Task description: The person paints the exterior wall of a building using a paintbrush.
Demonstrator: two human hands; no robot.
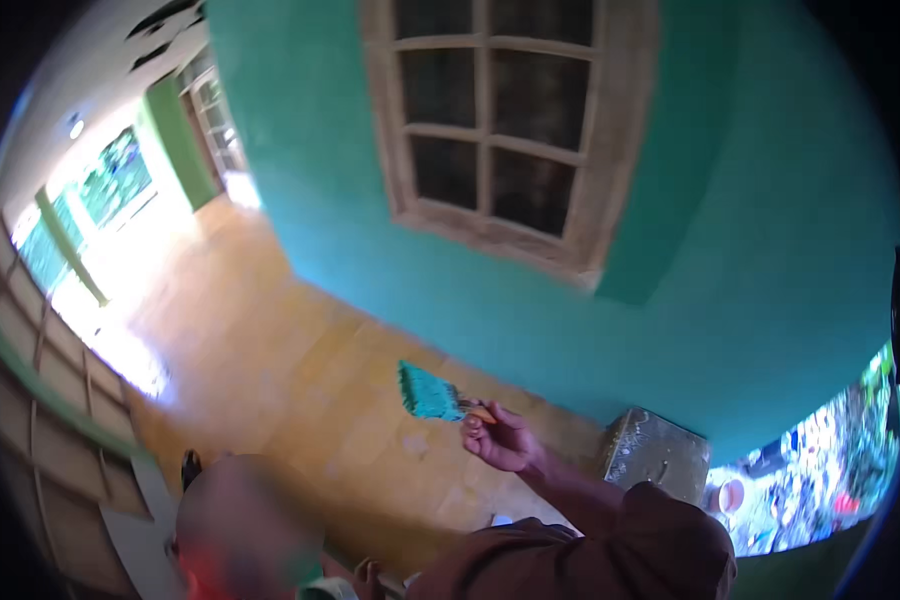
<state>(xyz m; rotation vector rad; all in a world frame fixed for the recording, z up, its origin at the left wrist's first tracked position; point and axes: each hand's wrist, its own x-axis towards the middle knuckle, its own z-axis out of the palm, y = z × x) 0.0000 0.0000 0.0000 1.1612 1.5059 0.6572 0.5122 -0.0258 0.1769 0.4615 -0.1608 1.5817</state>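
Holding a teal-loaded paintbrush (428,392) in the right fingers (475,430), above the tan floor (340,430).
Cannot tell the hold of the left fingers (368,578). Seemingly partway through painting the teal wall (780,230), judging by a darker strip (660,230) beside the window frame (615,150); cannot tell the amount left.

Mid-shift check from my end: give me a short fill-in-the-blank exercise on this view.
1. The right hand grips a ____.
2. Its bristles point toward the picture's ____ side.
3. The window shows ____ columns of panes.

Missing words: paintbrush; left; two.
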